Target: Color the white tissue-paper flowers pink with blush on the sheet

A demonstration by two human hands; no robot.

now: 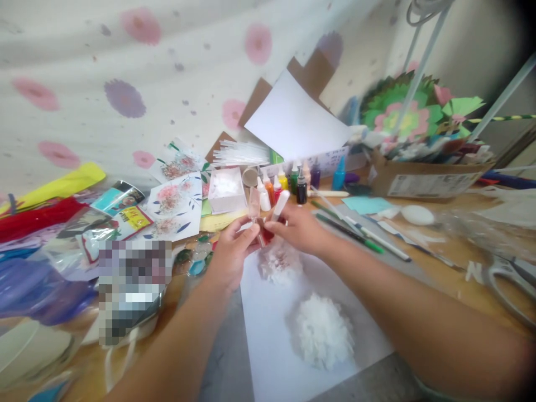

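My left hand (pixel 232 247) and my right hand (pixel 298 228) meet above a white paper sheet (pixel 272 346). Between them they pinch a small clear bottle (pixel 257 220) with red liquid at its bottom. My right hand also grips a white-capped tube (pixel 280 204) that points up. Two fluffy white paper pom-poms (pixel 321 330) lie on the sheet, the smaller one (pixel 280 263) just below my hands.
A row of small colour bottles (pixel 288 184) stands behind my hands, beside a white box (pixel 226 190). Pens (pixel 355 231) lie to the right, scissors (pixel 508 282) at the far right, a cardboard box of paper flowers (pixel 422 167) behind. Printed cards and plastic bags crowd the left.
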